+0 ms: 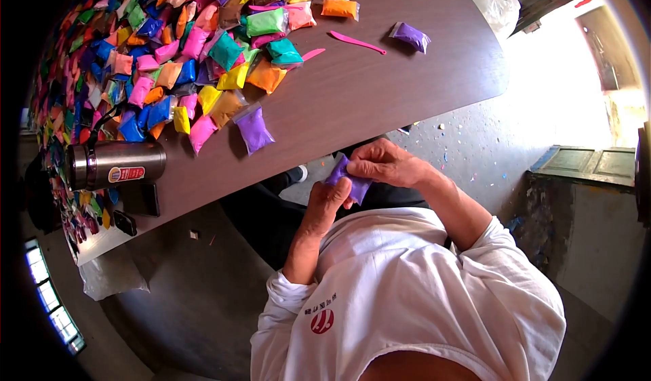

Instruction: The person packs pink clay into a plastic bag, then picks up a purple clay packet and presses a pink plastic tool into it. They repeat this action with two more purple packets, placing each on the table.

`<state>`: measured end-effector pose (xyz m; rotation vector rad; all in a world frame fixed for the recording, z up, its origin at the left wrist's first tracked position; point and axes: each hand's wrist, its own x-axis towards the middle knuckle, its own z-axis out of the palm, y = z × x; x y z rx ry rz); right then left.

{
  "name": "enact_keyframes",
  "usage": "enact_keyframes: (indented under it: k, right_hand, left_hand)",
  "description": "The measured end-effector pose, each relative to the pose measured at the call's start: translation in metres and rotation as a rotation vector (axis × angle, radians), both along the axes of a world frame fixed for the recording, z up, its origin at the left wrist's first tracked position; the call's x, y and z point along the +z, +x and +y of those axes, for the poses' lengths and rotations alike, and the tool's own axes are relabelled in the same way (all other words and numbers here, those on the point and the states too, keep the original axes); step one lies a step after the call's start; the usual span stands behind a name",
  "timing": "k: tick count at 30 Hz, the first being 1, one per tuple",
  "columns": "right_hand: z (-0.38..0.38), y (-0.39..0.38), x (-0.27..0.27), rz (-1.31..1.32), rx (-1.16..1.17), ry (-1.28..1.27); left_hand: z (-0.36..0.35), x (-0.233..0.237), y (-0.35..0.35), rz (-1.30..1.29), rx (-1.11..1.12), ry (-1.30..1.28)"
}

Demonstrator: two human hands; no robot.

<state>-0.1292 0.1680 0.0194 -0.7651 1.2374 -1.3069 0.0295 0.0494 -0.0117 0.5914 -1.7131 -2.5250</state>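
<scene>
Over my lap, just off the table's edge, a small purple packet (pixel 359 190) is held between both hands. My left hand (pixel 327 206) is closed on its lower left side, with the thumb pressed on the front. From the right, my right hand (pixel 385 164) pinches its upper part between thumb and fingers. Some of the packet is hidden behind the fingers. Closest on the table lies another purple packet (pixel 255 130), near the edge. A third purple packet (pixel 411 36) rests farther right, past a pink plastic knife (pixel 358 43).
A big heap of coloured packets (pixel 196 49) covers the left of the brown table (pixel 407 83). A steel flask (pixel 129 164) lies near the front edge, with dark flat objects (pixel 141 200) beside it. Clear plastic bags (pixel 491 5) and a green-topped cabinet (pixel 583 163) stand around.
</scene>
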Motion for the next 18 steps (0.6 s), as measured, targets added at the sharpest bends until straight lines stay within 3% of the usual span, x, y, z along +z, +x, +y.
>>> enact_keyframes:
  k: [6, 9, 13, 18]
  right_hand:
    - [0.009, 0.008, -0.007, -0.189, -0.237, 0.246]
    - [0.015, 0.015, -0.012, -0.22, -0.095, 0.254]
    - [0.01, 0.029, -0.009, -0.237, -0.068, 0.205]
    - [0.01, 0.033, -0.015, -0.199, -0.196, -0.01]
  left_hand:
    - [-0.001, 0.008, -0.007, -0.019, 0.167, -0.001]
    - [0.001, 0.007, -0.007, -0.016, 0.186, -0.028]
    - [0.001, 0.004, -0.008, -0.065, 0.203, -0.102]
    - [0.005, 0.003, -0.006, -0.023, 0.142, -0.051]
